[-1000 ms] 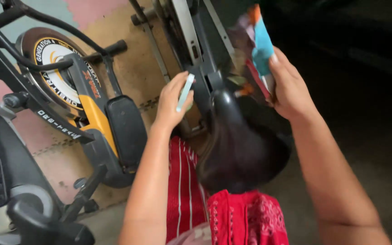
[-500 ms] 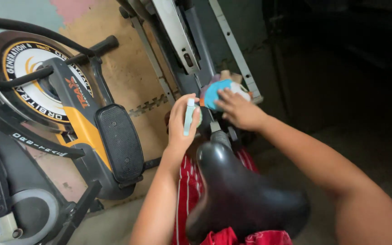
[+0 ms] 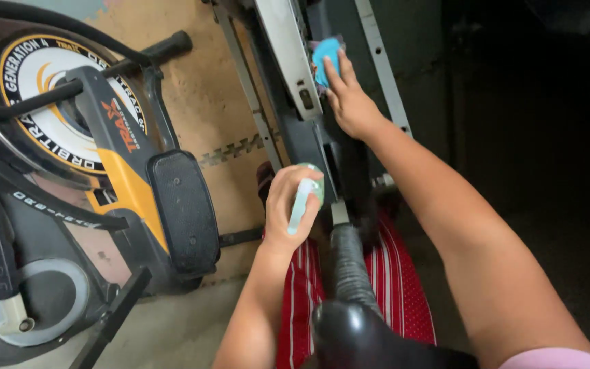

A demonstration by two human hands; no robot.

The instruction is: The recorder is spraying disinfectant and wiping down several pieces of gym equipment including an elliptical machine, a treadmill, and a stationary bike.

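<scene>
My left hand [image 3: 288,205] is closed around a pale green and white spray bottle [image 3: 303,197], held above the red striped cloth [image 3: 305,280]. My right hand [image 3: 348,99] reaches forward and presses a blue cloth [image 3: 327,57] against the dark frame of an exercise bike [image 3: 308,130], beside its white panel [image 3: 285,48]. The bike's black saddle [image 3: 370,338] sits low in the middle, on its ribbed post [image 3: 347,266].
An elliptical trainer stands at the left with a black foot pedal [image 3: 184,212], an orange and black arm [image 3: 121,147] and a round white flywheel cover [image 3: 49,102]. Tan foam floor mats [image 3: 206,96] lie beneath. The right side is dark.
My right hand has moved the blue cloth forward and up along the bike frame. My view has tipped down closer to the frame, and my left hand with the bottle has dropped lower.
</scene>
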